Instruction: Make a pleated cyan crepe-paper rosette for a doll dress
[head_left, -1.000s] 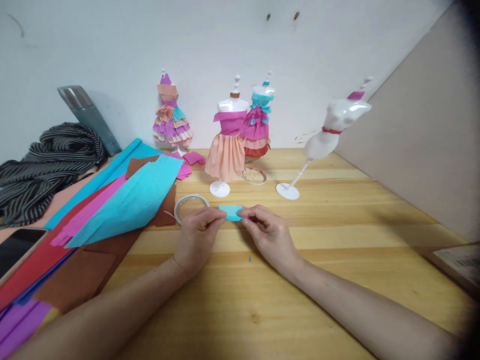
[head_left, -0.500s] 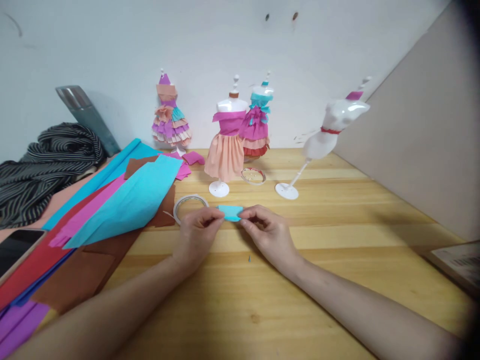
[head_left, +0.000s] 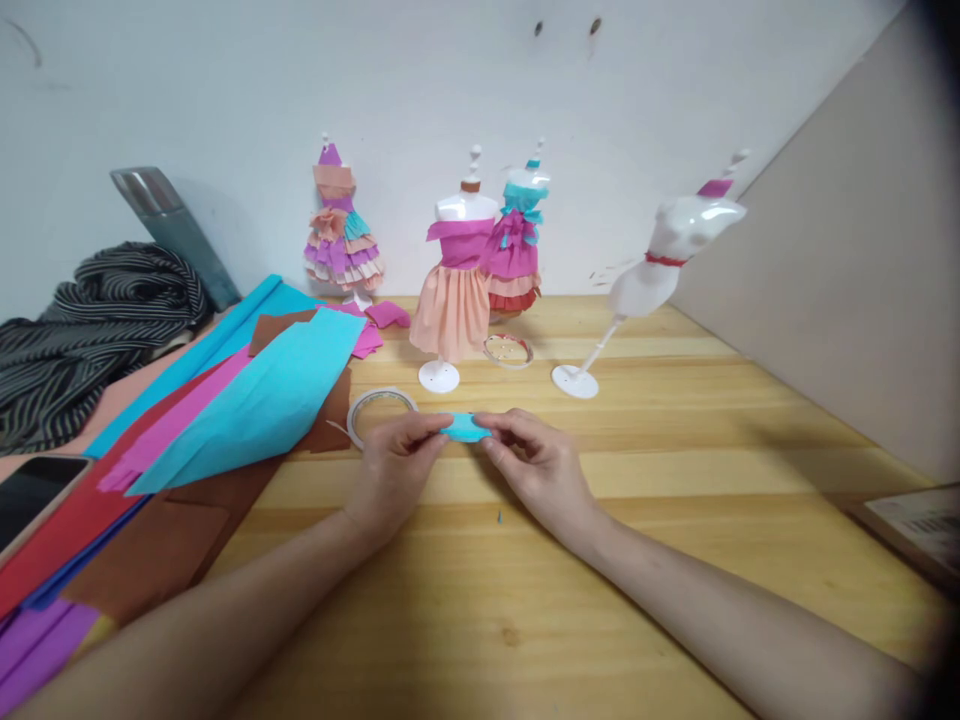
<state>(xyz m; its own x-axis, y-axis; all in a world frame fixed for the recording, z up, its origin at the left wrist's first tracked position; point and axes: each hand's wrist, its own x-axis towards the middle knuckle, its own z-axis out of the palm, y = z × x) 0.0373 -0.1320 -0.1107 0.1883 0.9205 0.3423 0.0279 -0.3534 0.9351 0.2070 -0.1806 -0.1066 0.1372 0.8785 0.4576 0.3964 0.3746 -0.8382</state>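
Head view looks down on the pale wooden plank tabletop (head_left: 675, 480), which runs back to a white painted wall (head_left: 225, 90). Near the middle, my left hand (head_left: 394, 470) and right hand (head_left: 536, 465) each pinch one end of a small folded turquoise paper strip (head_left: 465, 428), held just above the wood. A white tape ring (head_left: 379, 403) lies just left of it. Turquoise, pink, red and brown crepe paper sheets (head_left: 262, 400) fan out on the left, with a striped black-and-white cloth (head_left: 90, 320) farther back. A tilted bare white mannequin (head_left: 660, 265) stands far right, beside a slanting beige board (head_left: 847, 270).
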